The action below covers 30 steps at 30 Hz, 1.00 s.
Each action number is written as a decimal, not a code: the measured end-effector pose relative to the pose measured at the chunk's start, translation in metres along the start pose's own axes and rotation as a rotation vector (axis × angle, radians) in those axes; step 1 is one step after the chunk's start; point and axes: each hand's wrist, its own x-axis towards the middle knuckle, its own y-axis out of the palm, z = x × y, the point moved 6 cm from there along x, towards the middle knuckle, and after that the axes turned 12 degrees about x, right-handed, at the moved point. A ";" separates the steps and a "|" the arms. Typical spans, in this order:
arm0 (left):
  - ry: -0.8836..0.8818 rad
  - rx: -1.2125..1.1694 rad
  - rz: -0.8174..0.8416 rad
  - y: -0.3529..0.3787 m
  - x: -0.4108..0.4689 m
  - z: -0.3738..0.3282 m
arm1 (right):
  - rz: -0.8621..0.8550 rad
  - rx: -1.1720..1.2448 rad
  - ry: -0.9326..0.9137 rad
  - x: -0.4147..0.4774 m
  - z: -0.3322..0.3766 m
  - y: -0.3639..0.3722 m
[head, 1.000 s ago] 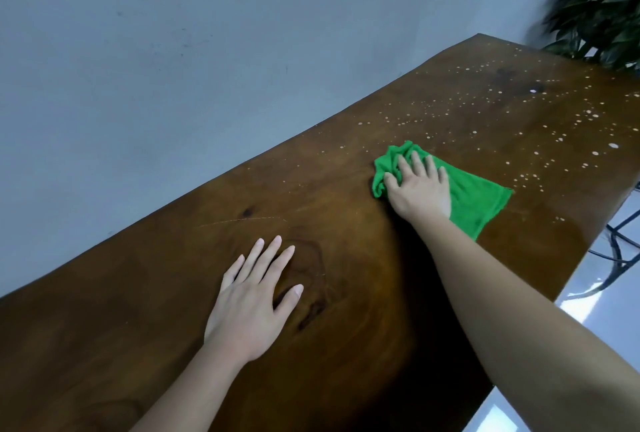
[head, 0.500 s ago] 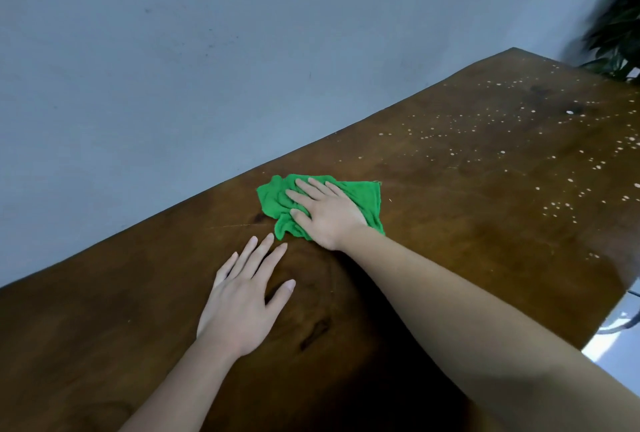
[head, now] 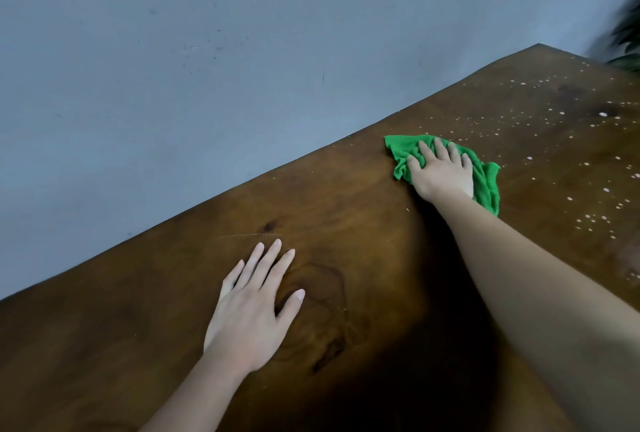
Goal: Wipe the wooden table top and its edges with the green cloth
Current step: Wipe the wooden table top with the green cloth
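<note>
Pressed flat under the right hand (head: 441, 173), the crumpled green cloth (head: 486, 182) is pinned to the dark brown wooden table top (head: 346, 223) by an open palm with the fingers (head: 425, 154) spread over the fabric rather than curled round it. Folds of the cloth stick out beyond the fingertips toward the far edge of the table and trail past the little-finger side of the hand down beside the wrist. It lies near the table's far edge, just short of it, right of the middle of the view.

Nearer the camera, the left hand (head: 251, 313) rests palm down on bare wood, fingers straight and slightly fanned, holding nothing, well apart from the cloth. A dark knot in the grain (head: 311, 289) sits just beside its thumb.

Pale specks (head: 588, 220) dot the wood to the right of the cloth and beyond it toward the far corner. A plain grey-blue wall (head: 207, 85) runs behind the table's far edge. Blurred dark green plant leaves (head: 627, 36) show at the upper right edge.
</note>
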 end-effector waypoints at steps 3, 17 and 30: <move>-0.004 0.008 -0.008 -0.001 0.001 0.000 | 0.015 -0.013 0.011 0.002 0.030 0.011; -0.031 0.029 0.012 -0.001 0.001 0.001 | 0.392 -0.108 -0.750 -0.090 0.221 0.116; -0.028 0.037 0.033 -0.007 0.001 0.000 | 0.195 -0.007 -0.413 -0.067 0.016 0.014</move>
